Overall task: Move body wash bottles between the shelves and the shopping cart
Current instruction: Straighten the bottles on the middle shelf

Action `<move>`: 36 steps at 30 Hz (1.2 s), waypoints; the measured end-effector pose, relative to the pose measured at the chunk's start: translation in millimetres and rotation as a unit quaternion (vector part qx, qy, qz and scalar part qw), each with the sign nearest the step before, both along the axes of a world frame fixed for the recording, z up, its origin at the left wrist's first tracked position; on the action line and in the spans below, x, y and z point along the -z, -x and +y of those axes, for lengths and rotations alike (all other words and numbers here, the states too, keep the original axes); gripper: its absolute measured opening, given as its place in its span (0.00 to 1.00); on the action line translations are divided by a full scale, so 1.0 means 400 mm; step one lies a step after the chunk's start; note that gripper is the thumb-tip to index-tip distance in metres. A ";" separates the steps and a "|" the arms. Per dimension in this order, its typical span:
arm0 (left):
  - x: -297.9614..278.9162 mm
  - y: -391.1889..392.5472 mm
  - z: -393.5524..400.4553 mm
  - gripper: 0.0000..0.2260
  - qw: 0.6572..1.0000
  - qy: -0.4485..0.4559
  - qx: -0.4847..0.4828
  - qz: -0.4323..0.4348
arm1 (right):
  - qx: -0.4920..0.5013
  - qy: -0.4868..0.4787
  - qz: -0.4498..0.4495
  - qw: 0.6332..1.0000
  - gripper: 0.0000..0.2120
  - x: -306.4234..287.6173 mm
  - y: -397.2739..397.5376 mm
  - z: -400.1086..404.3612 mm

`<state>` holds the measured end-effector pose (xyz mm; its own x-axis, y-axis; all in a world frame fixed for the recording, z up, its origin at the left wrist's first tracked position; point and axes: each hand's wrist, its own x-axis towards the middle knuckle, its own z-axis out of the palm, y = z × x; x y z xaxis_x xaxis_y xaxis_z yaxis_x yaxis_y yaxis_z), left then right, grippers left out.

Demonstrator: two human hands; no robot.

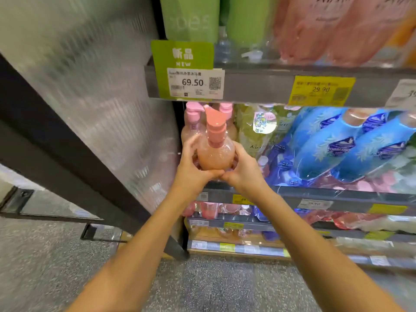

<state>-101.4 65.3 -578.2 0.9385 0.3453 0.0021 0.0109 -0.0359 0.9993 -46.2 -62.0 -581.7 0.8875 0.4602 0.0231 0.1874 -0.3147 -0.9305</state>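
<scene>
Both hands clasp 1 round clear bottle of peach-pink body wash with a coral pump top (215, 154), upright at the left end of the grey metal shelf (315, 193). The left hand (193, 167) and right hand (242, 170) curl round its sides, thumbs meeting in front. 2 more pink-capped pump bottles (191, 119) stand just behind it.

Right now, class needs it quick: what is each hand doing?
Left hand: grips the pink pump bottle from its left side.
Right hand: grips the same bottle from its right side.
</scene>
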 end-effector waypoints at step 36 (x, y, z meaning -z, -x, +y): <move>0.154 0.024 0.090 0.30 0.990 0.013 -0.110 0.083 | -0.024 -0.023 0.073 0.997 0.36 0.183 0.002 0.155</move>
<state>-110.9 101.3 -639.7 0.8276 0.5385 -0.1583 0.1802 0.0121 0.9836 -46.9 0.0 -654.9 0.8600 0.5036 -0.0825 0.0628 -0.2648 -0.9622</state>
